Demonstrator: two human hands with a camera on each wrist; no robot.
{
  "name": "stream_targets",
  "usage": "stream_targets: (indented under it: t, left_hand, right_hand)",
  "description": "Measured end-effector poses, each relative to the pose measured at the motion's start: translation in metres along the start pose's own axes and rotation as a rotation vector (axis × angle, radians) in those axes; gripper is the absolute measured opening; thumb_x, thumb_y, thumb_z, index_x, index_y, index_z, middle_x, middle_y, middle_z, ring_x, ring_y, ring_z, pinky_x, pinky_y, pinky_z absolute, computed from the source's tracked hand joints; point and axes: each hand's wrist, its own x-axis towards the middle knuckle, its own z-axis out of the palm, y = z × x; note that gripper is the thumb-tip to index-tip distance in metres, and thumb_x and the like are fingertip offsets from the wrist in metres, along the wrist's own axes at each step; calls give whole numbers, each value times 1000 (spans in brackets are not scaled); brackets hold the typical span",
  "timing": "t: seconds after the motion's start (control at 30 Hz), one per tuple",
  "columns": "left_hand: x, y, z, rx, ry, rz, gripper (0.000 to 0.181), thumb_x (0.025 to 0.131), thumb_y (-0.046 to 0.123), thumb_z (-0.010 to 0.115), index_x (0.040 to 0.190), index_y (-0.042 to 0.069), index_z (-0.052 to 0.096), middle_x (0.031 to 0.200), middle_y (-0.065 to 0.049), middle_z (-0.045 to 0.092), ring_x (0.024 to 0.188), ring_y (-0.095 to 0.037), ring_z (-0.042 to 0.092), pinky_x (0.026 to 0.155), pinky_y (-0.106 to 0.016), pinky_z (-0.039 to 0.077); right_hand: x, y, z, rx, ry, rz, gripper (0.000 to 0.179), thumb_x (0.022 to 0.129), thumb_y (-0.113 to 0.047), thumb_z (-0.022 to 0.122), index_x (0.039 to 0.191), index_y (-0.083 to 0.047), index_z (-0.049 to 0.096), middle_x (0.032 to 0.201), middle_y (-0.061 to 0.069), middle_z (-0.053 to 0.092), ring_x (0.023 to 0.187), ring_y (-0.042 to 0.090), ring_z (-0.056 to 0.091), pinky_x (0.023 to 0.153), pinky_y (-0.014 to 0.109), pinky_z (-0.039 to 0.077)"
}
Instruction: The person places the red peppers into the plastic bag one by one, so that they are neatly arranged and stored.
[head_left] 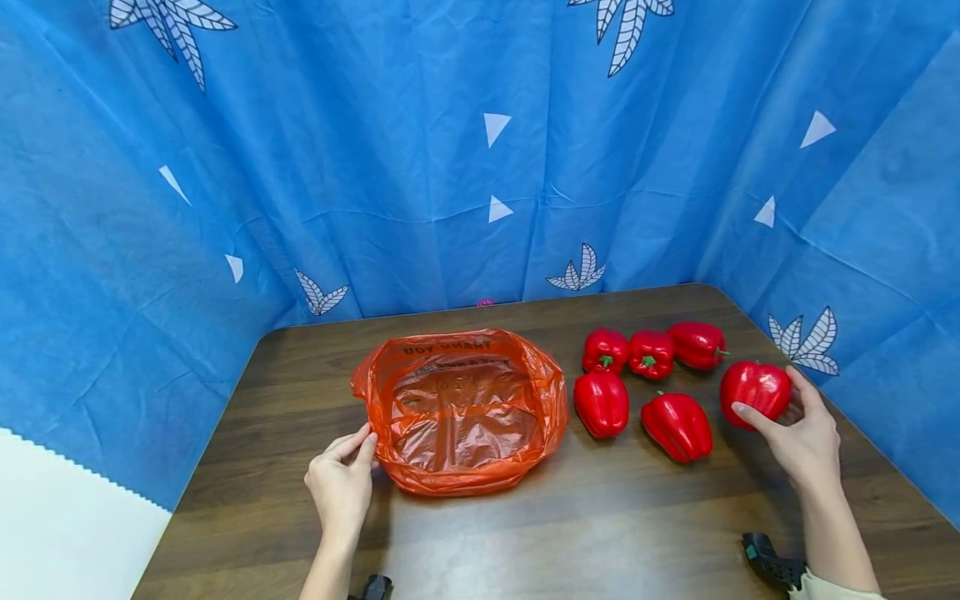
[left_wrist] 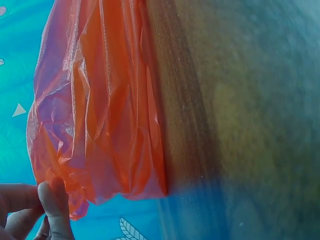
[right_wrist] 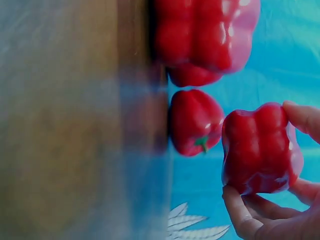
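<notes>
An orange-red plastic bag [head_left: 468, 482] stands on the table with its mouth spread wide, dark print showing on its far inner wall. My left hand [head_left: 343, 483] pinches the bag's left rim between thumb and fingers; the left wrist view shows the creased side of the bag [left_wrist: 110, 125] beside that pinch. At the right, a red bell pepper [head_left: 753, 392] is in the grip of my right hand [head_left: 810, 437], thumb on one side and fingers on the other. In the right wrist view the gripped pepper [right_wrist: 262, 150] appears raised above the table's surface.
Several more red bell peppers lie between bag and right hand, among them a near one [head_left: 677, 427] and one beside the bag [head_left: 602, 404]. The wooden table [head_left: 600, 533] is bordered by a blue patterned curtain [head_left: 420, 167] at the back and sides.
</notes>
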Motion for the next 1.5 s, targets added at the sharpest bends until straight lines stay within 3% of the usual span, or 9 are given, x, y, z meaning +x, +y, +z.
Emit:
stream_targets:
  t: [0.17, 0.4, 0.5, 0.67, 0.73, 0.83, 0.93, 1.2, 1.5]
  left_hand:
    - [0, 1, 0, -9, 2, -22, 15, 83, 0, 74, 98, -1, 77, 93, -19, 75, 48, 14, 54, 47, -7, 45]
    - [0, 0, 0, 0, 5, -19, 14, 83, 1, 74, 97, 0, 78, 92, -17, 75, 47, 9, 56, 47, -8, 44]
    - [0, 0, 0, 0, 9, -10, 14, 83, 0, 74, 97, 0, 78, 91, -17, 75, 47, 7, 57, 47, -8, 44]
    - [0, 0, 1, 3, 13, 15, 14, 83, 0, 74, 97, -1, 77, 90, -17, 75, 48, -2, 61, 47, -7, 45]
    - [0, 0, 1, 3, 14, 14, 14, 83, 0, 74, 97, 0, 78, 90, -17, 75, 48, -3, 62, 47, -7, 45]
    - [-1, 0, 1, 3, 19, 11, 14, 83, 1, 74, 96, 0, 78, 90, -16, 75, 48, 3, 59, 47, -7, 44]
    - [-2, 0, 1, 6, 23, 25, 14, 83, 1, 75, 96, 1, 78, 89, -15, 75, 48, 11, 54, 47, -7, 43]
    - [-1, 0, 1, -7, 27, 33, 14, 83, 0, 74, 96, 0, 78, 88, -15, 75, 48, 12, 54, 46, -7, 44]
    - [-2, 1, 2, -15, 27, 21, 14, 83, 0, 74, 96, 0, 78, 89, -15, 75, 50, 18, 51, 48, -6, 44]
  right_hand:
    - [-5, -23, 3, 1, -7, -84, 95, 87, -33, 72, 158, -15, 11, 151, 31, 31, 120, 50, 38, 57, 9, 39]
    - [-14, -62, 6, 35, -34, -214, 92, 87, -31, 74, 158, -19, 17, 148, 28, 35, 108, 26, 43, 62, 2, 42]
    - [-20, -81, 12, 56, -61, -270, 92, 86, -29, 75, 157, -19, 18, 148, 27, 37, 109, 25, 44, 65, 1, 42]
    - [-31, -115, 29, 114, -116, -343, 90, 86, -29, 75, 157, -20, 20, 148, 23, 39, 120, 37, 47, 73, 3, 44]
    - [-36, -130, 39, 134, -152, -352, 91, 86, -30, 75, 157, -21, 19, 150, 21, 39, 126, 41, 45, 80, 11, 49]
    - [-42, -151, 58, 180, -206, -373, 92, 84, -31, 76, 157, -22, 20, 151, 18, 39, 129, 40, 44, 90, 35, 55]
    - [-48, -169, 82, 237, -257, -406, 90, 84, -29, 77, 156, -23, 23, 150, 17, 41, 129, 39, 45, 95, 56, 51]
    - [-72, -214, 151, 329, -407, -449, 85, 80, -23, 80, 151, -28, 33, 144, 11, 48, 126, 34, 51, 93, 50, 53]
    - [-95, -242, 229, 353, -482, -354, 82, 78, -20, 82, 148, -23, 39, 140, 11, 53, 123, 33, 54, 92, 50, 54]
